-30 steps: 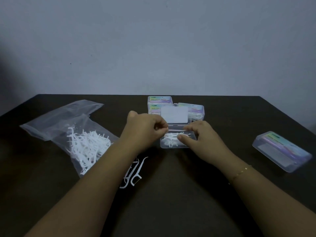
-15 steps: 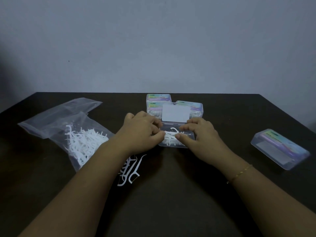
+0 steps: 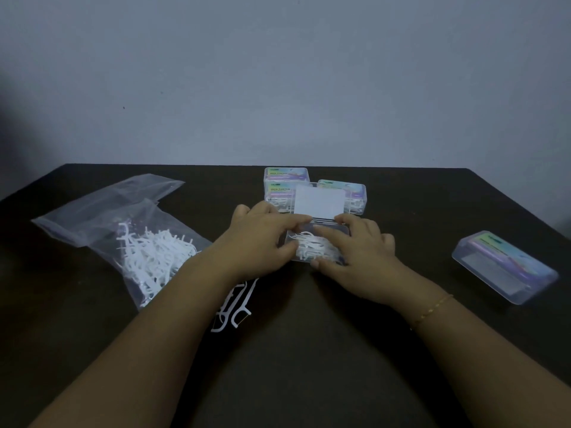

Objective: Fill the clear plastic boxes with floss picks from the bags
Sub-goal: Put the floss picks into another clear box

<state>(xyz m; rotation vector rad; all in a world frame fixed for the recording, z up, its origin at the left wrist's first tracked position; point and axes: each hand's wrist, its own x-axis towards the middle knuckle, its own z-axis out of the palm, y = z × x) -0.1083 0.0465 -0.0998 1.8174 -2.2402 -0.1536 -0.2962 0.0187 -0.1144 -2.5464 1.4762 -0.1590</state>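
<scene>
A: Where are the hands?

B: Both forearms reach in from the near edge of the dark counter (image 3: 309, 366) and meet at an open box (image 3: 315, 247) in the middle. The left hand (image 3: 259, 242) lies palm down at the box's left side, fingers (image 3: 293, 225) stretched along the far rim by the hinge, thumb at the near left corner. The right hand (image 3: 358, 251) covers the right half, its fingers flat and close together on the floss picks (image 3: 309, 245) heaped inside, thumb against the near wall. Whether any finger pinches a single pick cannot be told.

A: And the lid?

B: The lid (image 3: 319, 200) stands raised behind the hands, a white panel facing the camera.

A: What lies around?

B: A clear bag (image 3: 123, 223) with a tangle of white picks sits to the left, its mouth toward the box. A few loose picks (image 3: 234, 307) lie on the counter just under the left wrist, partly hidden by it. Behind the raised lid, closed boxes (image 3: 285, 186) with coloured labels sit together near the far edge; the lid blocks part of them. Another closed box (image 3: 506, 267) rests well apart on the right, at an angle. A thin gold bracelet (image 3: 432, 307) circles the right wrist. A plain grey wall (image 3: 278, 72) rises behind the counter.
</scene>
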